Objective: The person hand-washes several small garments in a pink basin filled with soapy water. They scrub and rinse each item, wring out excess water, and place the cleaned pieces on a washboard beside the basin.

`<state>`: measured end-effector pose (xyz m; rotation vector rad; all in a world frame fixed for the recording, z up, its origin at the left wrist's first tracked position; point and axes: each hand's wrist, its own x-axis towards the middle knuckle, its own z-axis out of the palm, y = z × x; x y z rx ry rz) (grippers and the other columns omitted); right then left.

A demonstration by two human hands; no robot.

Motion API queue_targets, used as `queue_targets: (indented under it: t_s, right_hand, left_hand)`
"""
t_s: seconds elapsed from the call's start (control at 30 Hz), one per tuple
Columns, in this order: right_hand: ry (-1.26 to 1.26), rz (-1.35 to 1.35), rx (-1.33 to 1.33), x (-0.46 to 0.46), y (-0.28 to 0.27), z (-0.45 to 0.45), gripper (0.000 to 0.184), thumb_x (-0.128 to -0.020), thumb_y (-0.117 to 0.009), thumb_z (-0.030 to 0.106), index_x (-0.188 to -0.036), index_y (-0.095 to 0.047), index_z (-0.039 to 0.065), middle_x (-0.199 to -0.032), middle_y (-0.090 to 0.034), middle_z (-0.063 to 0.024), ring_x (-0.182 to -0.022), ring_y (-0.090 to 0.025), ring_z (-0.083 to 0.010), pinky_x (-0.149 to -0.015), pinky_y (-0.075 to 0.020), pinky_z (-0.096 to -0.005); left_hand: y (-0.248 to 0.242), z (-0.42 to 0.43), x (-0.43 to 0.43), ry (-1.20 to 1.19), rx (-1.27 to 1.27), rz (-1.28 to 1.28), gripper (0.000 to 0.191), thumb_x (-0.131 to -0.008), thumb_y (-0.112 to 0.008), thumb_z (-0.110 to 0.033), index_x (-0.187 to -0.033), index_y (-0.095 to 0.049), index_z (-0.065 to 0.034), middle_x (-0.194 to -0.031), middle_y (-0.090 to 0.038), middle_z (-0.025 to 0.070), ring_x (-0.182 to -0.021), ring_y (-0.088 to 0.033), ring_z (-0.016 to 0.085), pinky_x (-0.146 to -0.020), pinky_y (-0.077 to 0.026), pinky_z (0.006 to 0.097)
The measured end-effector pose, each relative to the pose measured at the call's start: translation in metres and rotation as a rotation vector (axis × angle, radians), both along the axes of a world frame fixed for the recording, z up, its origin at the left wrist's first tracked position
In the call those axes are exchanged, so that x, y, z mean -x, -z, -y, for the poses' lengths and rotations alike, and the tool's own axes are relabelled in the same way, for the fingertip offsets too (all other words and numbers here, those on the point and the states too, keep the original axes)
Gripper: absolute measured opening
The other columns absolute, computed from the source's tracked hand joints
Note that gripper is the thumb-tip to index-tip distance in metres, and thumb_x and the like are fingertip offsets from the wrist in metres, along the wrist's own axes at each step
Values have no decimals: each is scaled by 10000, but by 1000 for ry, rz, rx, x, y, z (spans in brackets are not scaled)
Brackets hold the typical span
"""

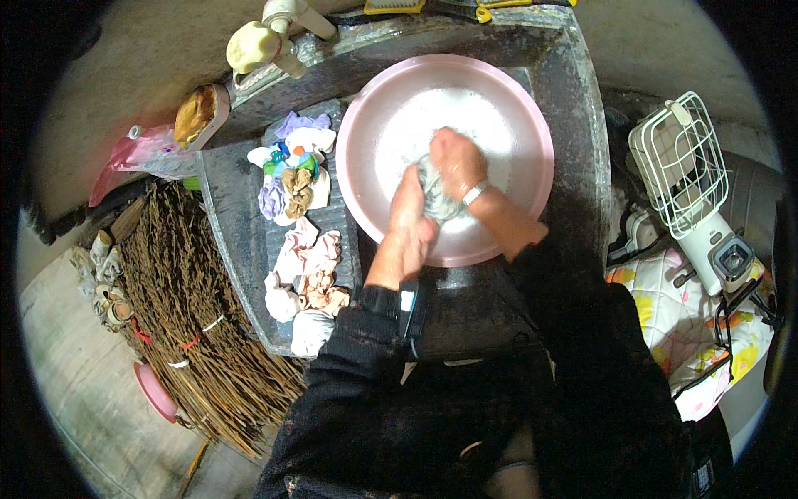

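Note:
A pink plastic basin (446,262) holding whitish, sudsy water stands in a dark stone sink (570,156). Inside it, a wet grey-white cloth (441,193) lies between both hands. My right hand (458,162), with a metal band at the wrist, grips the cloth from above. My left hand (411,221) presses along the cloth's left side; its fingers look extended, and whether they close on it is hard to tell. On the ridged washboard part (350,231) left of the basin lie small crumpled cloths: purple (272,198), brown (297,192), pale pink (305,249) and white (312,330).
A tap (290,62) and a soap dish (218,118) sit at the sink's far left edge. Yellow-edged brushes (393,6) rest on the back rim. Bundled dry stalks (187,274) stand at left; a basket-fronted scooter (704,243) with a quilted cover is at right.

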<state>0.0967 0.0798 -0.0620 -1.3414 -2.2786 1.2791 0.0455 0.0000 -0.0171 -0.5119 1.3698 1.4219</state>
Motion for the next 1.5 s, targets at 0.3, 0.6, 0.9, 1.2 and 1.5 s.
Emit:
queue_targets:
  t_s: [0.3, 0.6, 0.9, 1.2, 1.5]
  right_hand:
    - [-26, -297, -256, -36, 12, -56, 175, -819, -608, 229, -822, -633, 57, -860, -661, -163, -815, -632, -340, -742, -510, -427]
    - [-102, 49, -208, 12, 44, -63, 373, -840, -606, 301, -1065, -638, 5, -1091, -628, -225, -1015, -599, -366, -903, -468, -447]
    - [-192, -116, 500, 9, 31, 20, 312, -879, -541, 357, -911, -669, 74, -865, -669, -206, -858, -641, -379, -832, -486, -408]
    - [-283, 163, 21, 8, -6, 8, 247, -868, -512, 191, -864, -687, 17, -771, -678, -201, -731, -682, -330, -711, -543, -456]
    - [-236, 265, -23, 6, -26, 7, 329, -942, -477, 274, -890, -687, 26, -801, -682, -213, -769, -690, -342, -664, -550, -456]
  left_hand:
    - [45, 34, 42, 206, 206, -971, 487, -783, -585, -28, -1256, -479, 14, -1188, -556, 178, -1091, -556, 252, -981, -433, 334]
    - [83, 31, 18, 95, 238, -267, 448, -919, -546, -435, -1129, -528, -40, -849, -513, 50, -689, -511, 157, -591, -491, 318]
    - [68, 22, 38, -48, 6, 55, 673, -895, -489, -595, -1276, -486, -41, -1282, -510, 175, -1027, -590, 263, -725, -531, 420]
    - [35, 8, -1, -34, 20, -94, 497, -941, -517, -433, -1179, -549, 2, -1033, -646, 121, -864, -639, 263, -776, -524, 408]
    - [26, 9, -4, -239, -47, 68, 390, -947, -525, -287, -1157, -549, 41, -1017, -646, 152, -882, -643, 259, -755, -543, 357]
